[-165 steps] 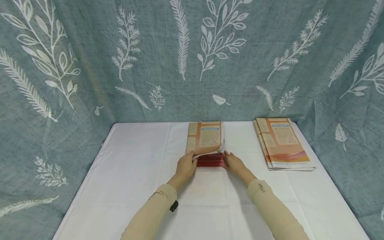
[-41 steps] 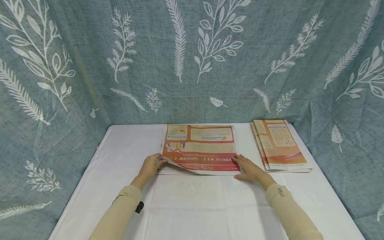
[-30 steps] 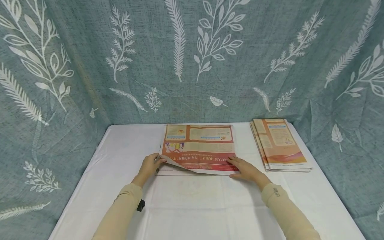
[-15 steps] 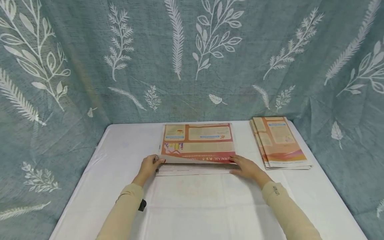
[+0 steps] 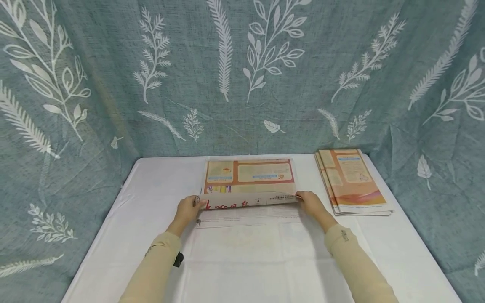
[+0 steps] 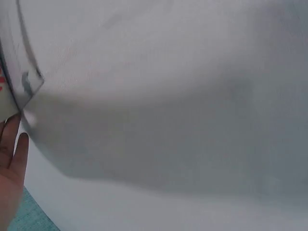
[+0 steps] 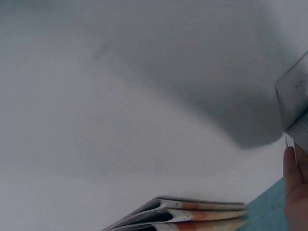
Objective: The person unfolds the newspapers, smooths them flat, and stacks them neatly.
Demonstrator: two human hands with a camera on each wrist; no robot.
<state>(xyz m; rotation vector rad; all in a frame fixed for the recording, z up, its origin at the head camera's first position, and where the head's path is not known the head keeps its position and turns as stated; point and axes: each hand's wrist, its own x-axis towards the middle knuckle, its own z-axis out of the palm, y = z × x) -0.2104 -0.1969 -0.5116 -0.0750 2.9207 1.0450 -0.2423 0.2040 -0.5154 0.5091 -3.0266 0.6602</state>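
A newspaper point(image 5: 261, 170) with orange and cream print lies opened out near the table's back edge. Its near edge is lifted and bent back away from the person, showing a pale underside with red lettering. My left hand point(image 5: 186, 211) pinches the left end of that raised edge between thumb and fingers. At the opposite end my right hand point(image 5: 311, 203) grips the right corner. Below the raised part, a further white page point(image 5: 246, 217) lies flat. In the left wrist view the left hand point(image 6: 12, 159) shows at the paper's corner; the right wrist view shows the right hand point(image 7: 296, 178) likewise.
A stack of folded newspapers point(image 5: 354, 181) lies at the table's right back, its folded layers point(image 7: 192, 214) seen edge-on in the right wrist view. White cloth point(image 5: 242, 265) covers the table. A green leaf-patterned curtain point(image 5: 212, 75) hangs behind and at both sides.
The newspaper was folded narrower at first, then lay opened wide. Its near edge has since been raised and turned back. My right hand has gone from lying on the page to gripping its corner.
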